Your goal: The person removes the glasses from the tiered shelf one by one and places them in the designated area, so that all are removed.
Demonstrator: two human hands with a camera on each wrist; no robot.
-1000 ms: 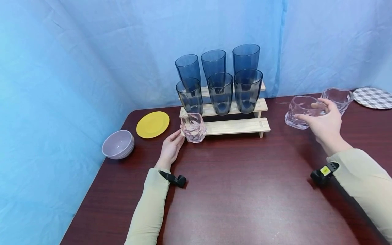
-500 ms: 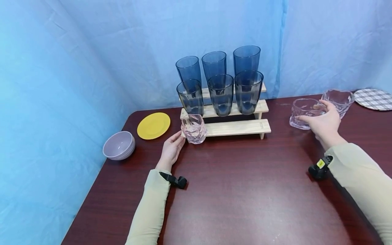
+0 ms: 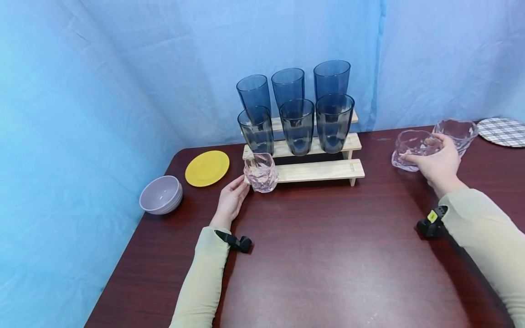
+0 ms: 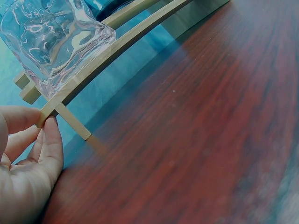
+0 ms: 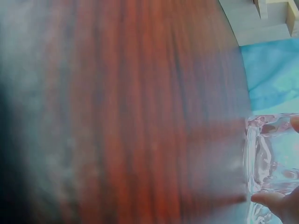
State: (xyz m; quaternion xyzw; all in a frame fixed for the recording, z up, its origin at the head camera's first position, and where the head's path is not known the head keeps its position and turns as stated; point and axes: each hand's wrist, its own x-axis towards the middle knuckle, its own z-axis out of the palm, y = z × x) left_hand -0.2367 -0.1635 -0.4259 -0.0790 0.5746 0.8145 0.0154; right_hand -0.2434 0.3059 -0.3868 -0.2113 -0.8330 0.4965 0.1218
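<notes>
My left hand (image 3: 231, 202) pinches the left end of the lowest shelf of a stepped wooden rack (image 3: 317, 170). In the left wrist view, the thumb is above the shelf end and the fingers (image 4: 52, 144) lie below it. On that end stands a clear, faceted glass (image 3: 260, 173). Far right, my right hand (image 3: 440, 159) grips a second clear glass (image 3: 410, 150) between thumb and fingers, low at the table's back; contact with the table is unclear. A third clear glass (image 3: 461, 134) stands just behind that hand, partly hidden by it.
Several tall blue-grey glasses (image 3: 297, 127) stand in two rows on the rack's upper steps. A yellow plate (image 3: 207, 168) and a lilac bowl (image 3: 161, 195) sit at left. A checked round mat (image 3: 502, 131) lies at far right. Blue curtains (image 3: 205, 54) hang behind the table (image 3: 311, 255).
My right hand has shifted the held glass slightly to the right, toward the third glass, and it looks less tilted. My left hand stays on the rack's end.
</notes>
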